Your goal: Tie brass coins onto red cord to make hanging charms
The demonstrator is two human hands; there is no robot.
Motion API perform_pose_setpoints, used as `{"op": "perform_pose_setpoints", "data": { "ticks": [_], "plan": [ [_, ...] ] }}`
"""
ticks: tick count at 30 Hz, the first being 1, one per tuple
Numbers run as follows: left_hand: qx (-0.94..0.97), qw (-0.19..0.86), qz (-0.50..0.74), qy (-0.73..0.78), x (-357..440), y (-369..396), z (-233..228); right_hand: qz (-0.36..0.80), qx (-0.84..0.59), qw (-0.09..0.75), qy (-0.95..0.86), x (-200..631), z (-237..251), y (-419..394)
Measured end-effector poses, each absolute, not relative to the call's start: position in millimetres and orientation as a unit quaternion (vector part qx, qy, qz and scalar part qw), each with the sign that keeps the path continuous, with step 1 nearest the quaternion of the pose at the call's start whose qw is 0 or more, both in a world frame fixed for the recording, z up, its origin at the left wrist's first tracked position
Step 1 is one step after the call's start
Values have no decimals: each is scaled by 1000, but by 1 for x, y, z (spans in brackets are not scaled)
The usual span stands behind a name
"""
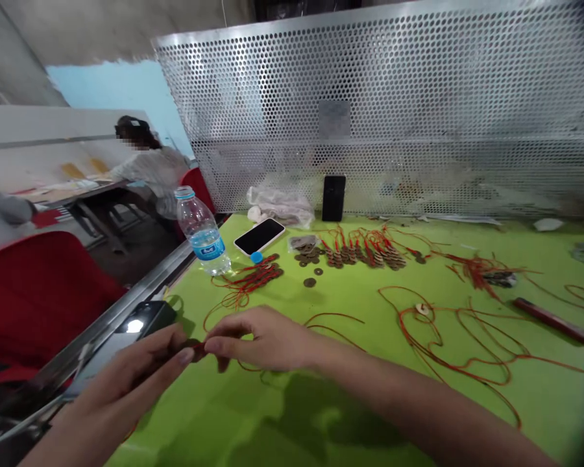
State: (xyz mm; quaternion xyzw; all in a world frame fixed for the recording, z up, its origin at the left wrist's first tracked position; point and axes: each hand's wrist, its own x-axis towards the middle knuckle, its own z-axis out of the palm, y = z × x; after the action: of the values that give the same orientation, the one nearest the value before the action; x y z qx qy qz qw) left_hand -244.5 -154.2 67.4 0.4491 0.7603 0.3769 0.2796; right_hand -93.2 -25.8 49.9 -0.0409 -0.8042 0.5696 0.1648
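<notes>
My left hand [139,366] is closed in a pinch on dark round coins [193,347] at the left front of the green table. My right hand [257,337] meets it from the right, its thumb and finger pinched on a red cord at the coins. Part of that cord is hidden behind my fingers. Beyond my hands lies a bundle of red cords with coins [263,277]. Farther back, loose coins [307,253] lie beside a row of coin strings [365,253] tied with red cord. A single coin [310,283] rests nearer to me.
A water bottle [203,237] stands at the left edge near a white-rimmed phone [259,236] and a blue cap [256,257]. A black phone [333,198] leans on the perforated metal screen [394,117]. Long red cords [460,373] and a red-handled tool [552,320] lie right. A person [148,162] sits beyond.
</notes>
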Motion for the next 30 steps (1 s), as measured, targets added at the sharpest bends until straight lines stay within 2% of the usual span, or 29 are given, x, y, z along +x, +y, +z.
{"op": "perform_pose_setpoints", "data": {
  "ticks": [5, 12, 26, 30],
  "plan": [
    [527, 328, 330, 711, -224, -135, 76, 540, -137, 212, -803, -81, 42, -23],
    [576, 328, 332, 671, -199, -113, 53, 457, -224, 248, -824, -48, 35, -21],
    [629, 273, 282, 671, -162, -89, 46, 425, -290, 227, -827, -10, 26, -3],
    [662, 243, 227, 672, -165, -88, 46, 397, -279, 210, -849, -5, 28, -5]
  ]
}}
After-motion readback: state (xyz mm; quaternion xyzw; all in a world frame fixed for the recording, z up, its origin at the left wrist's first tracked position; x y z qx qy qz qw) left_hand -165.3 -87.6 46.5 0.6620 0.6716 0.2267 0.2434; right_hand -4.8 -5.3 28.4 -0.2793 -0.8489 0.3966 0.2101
